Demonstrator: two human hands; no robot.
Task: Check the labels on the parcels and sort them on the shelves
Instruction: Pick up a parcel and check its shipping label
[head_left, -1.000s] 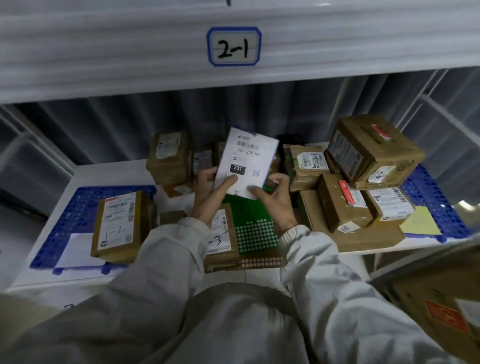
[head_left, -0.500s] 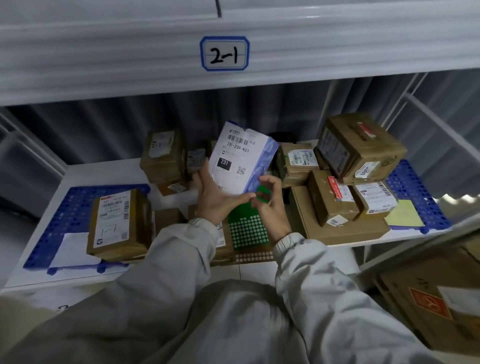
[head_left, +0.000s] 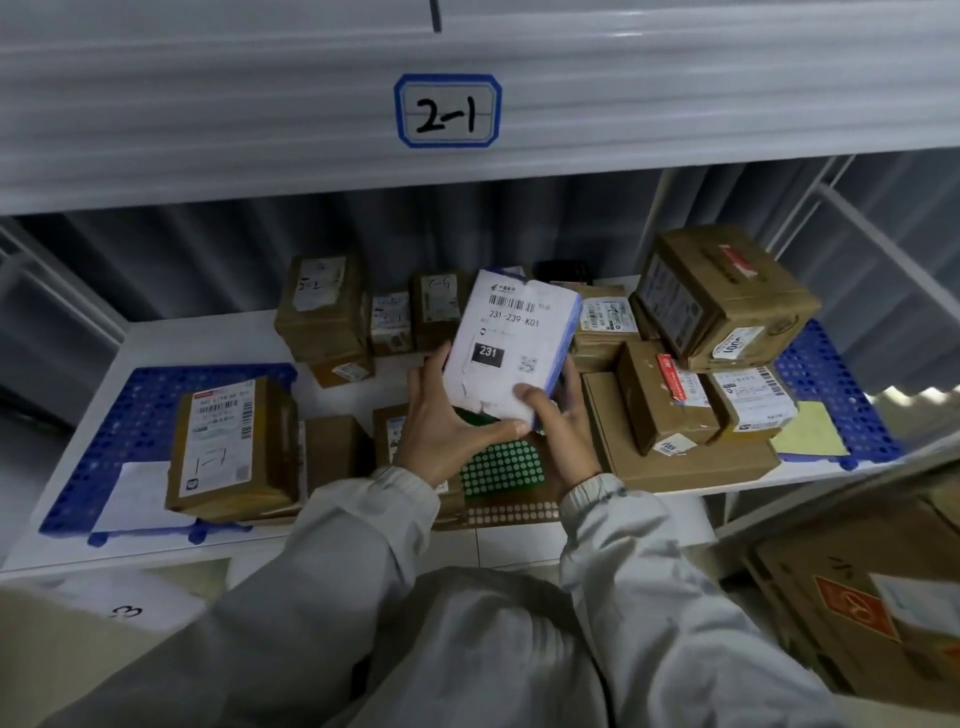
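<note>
While I hold it up over the middle of the shelf (head_left: 208, 338), the white parcel (head_left: 511, 345) shows a flat, slightly crumpled paper face w/ a barcode, "231-239-K01" and a black "231" patch; a blue-purple edge runs down its right side. My left hand (head_left: 452, 431) cups the lower left corner, fingers curled under the bottom edge, thumb up along the side. My right hand (head_left: 563, 421) clamps the lower right corner, thumb pressed on the front, other fingers wrapped behind. Both hands closed on it, parcel tilted, top leaning right.

Below it, near the shelf's front edge, lies a green box (head_left: 501, 467) w/ rows of pale dots. Brown cardboard boxes (head_left: 322, 306) w/ white stickers stand toward the back edge. At the left end a taped brown box (head_left: 234, 447) marked "1-1" sits on a blue perforated plastic mat (head_left: 130, 410). Toward the right end, more cardboard boxes are stacked, biggest one (head_left: 727, 296) tilted on top, beside a yellow sheet (head_left: 808, 431). Shelf tag (head_left: 447, 110) above reads "2-1", blue-bordered, on ribbed white metal.
</note>
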